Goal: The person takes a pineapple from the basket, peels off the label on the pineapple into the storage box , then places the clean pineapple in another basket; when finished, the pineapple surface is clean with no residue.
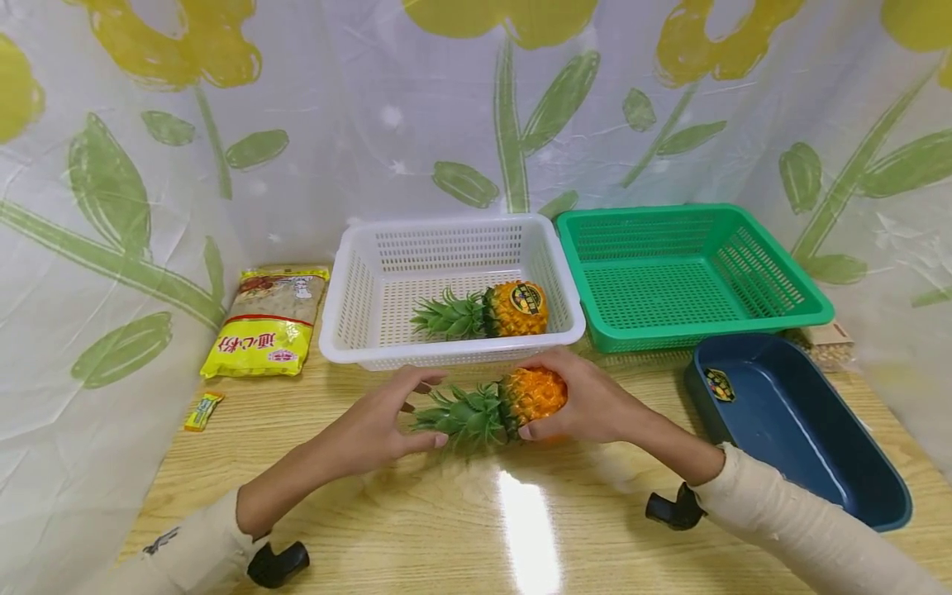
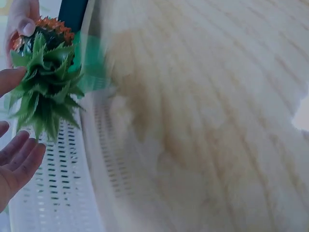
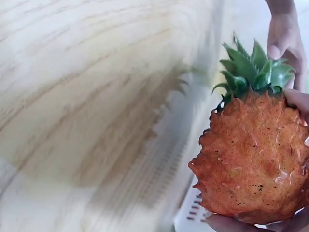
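Observation:
Over the table, just in front of the white basket, my right hand grips a pineapple by its orange body. Its green crown points left in the head view. My left hand is around the crown's tip, thumb and fingers spread apart. In the left wrist view a gap shows between those fingers and the leaves; whether the thumb touches them I cannot tell. The knobbly orange skin fills the right wrist view's lower right. Another pineapple with a dark round label lies inside the white basket.
A green basket stands right of the white one. Nearer on the right is a dark blue basin with a dark sticker inside; a clear bag sits behind it. At left lie a yellow-bottomed food bag and a small yellow packet.

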A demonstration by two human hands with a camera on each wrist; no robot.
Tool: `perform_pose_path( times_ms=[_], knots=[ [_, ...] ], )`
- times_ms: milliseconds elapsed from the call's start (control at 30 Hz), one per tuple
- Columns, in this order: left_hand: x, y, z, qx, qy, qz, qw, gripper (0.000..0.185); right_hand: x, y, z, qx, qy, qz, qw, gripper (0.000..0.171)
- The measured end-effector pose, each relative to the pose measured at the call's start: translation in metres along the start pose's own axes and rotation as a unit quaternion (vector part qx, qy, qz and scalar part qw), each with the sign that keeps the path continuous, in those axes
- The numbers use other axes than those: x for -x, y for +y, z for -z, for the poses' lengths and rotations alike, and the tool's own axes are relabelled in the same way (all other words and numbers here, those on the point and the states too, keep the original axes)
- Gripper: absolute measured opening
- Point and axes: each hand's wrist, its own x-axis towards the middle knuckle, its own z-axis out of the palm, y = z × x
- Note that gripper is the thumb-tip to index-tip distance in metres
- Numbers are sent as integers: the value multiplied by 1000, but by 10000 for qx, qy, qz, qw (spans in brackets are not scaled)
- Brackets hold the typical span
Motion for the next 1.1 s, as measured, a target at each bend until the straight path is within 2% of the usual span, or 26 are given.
perform_pose_path(
  times_ms=[333, 600, 900, 1100],
  knots=[
    [-2, 6, 19, -279, 396, -356, 9982, 67, 13, 5, 27, -313, 61, 233, 9992, 78],
    [-9, 12, 36, -558, 788, -614, 9934, 61, 19, 7, 50, -63, 181, 169, 9997, 72],
    [-19, 9, 47, -653, 731, -539, 9937, 55, 22, 10, 77, 132, 244, 243, 9993, 72],
    [-26, 3, 51, -778, 738, -549, 9927, 52, 22, 12, 99, 43, 294, 184, 9994, 70]
  ],
)
